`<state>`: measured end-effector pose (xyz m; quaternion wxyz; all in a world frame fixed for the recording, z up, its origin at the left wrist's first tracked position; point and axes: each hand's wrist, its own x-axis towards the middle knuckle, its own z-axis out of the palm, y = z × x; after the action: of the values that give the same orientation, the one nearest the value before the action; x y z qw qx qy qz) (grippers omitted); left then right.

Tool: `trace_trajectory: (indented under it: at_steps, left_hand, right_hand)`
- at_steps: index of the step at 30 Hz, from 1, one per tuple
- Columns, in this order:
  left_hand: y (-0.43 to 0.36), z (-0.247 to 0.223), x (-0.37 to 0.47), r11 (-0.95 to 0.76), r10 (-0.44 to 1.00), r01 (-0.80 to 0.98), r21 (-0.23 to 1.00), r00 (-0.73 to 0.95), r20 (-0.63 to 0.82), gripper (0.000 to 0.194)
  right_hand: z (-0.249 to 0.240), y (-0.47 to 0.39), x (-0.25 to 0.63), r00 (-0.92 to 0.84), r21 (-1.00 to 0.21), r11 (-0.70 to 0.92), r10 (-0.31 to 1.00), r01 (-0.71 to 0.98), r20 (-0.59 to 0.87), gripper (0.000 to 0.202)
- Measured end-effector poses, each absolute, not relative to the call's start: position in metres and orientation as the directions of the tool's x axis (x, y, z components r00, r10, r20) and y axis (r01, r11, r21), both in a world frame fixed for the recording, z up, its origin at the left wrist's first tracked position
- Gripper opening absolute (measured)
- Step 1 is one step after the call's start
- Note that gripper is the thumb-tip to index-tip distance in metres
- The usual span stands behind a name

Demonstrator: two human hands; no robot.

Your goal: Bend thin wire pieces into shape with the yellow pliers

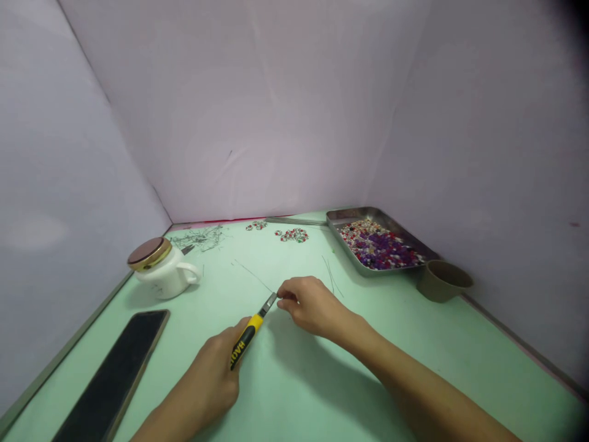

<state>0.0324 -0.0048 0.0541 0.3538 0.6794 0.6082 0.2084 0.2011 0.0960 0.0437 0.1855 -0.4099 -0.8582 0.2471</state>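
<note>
My left hand (211,368) gripping a yellow-handled tool (248,334) at lower centre, my right hand (313,304) pinched narrow beside its tip (on what, I cannot tell), thin wire (253,274) slanting up-left from there, beaded rings (296,235) beyond, mid-frame.

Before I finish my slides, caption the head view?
Left hand holding a yellow-black tool, right hand near its tip, beads beyond.

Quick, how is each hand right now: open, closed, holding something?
Left hand: closed around a yellow-and-black tool.
Right hand: curled, fingertips at the tool's metal tip; whether they pinch anything cannot be told.
</note>
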Motion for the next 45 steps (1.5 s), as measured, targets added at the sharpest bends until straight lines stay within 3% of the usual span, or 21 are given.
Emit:
trace_trajectory:
  at_steps: [4,6,9,11,14,26,32,45]
  left_hand:
    - [-0.005,0.057,0.033,0.041,0.973,0.640,0.767,0.147,-0.175,0.018]
    - [-0.006,0.054,0.032,0.104,0.960,0.610,0.786,0.143,-0.239,0.015]
    - [-0.006,0.047,0.029,0.168,0.940,0.504,0.847,0.178,-0.292,0.014]
    - [-0.005,0.042,0.028,0.180,0.935,0.460,0.869,0.193,-0.296,0.013]
    - [-0.005,0.039,0.027,0.166,0.937,0.464,0.870,0.200,-0.285,0.010]
    - [-0.005,0.053,0.033,0.162,0.927,0.509,0.846,0.216,-0.307,0.009]
    - [-0.008,0.052,0.034,0.081,0.956,0.588,0.805,0.181,-0.229,0.007]
    - [-0.010,0.051,0.037,0.128,0.945,0.549,0.826,0.185,-0.269,0.012]
  right_hand:
    - [0.034,0.093,0.201,-0.514,-0.680,0.538,0.815,0.498,0.268,0.012]
    - [0.031,0.094,0.201,-0.458,-0.787,0.465,0.849,0.405,0.265,0.010]
    - [0.030,0.097,0.199,-0.429,-0.963,0.147,0.903,0.228,0.036,0.006]
    - [0.030,0.099,0.198,-0.445,-0.992,-0.071,0.889,0.104,-0.111,0.006]
    - [0.030,0.100,0.197,-0.457,-0.979,-0.201,0.873,-0.018,-0.170,0.008]
    - [0.024,0.100,0.197,-0.462,-0.954,-0.290,0.858,-0.074,-0.225,0.011]
    - [0.026,0.098,0.196,-0.447,-0.952,-0.292,0.867,-0.095,-0.221,0.012]
    - [0.027,0.097,0.194,-0.431,-0.956,-0.279,0.877,-0.094,-0.214,0.011]
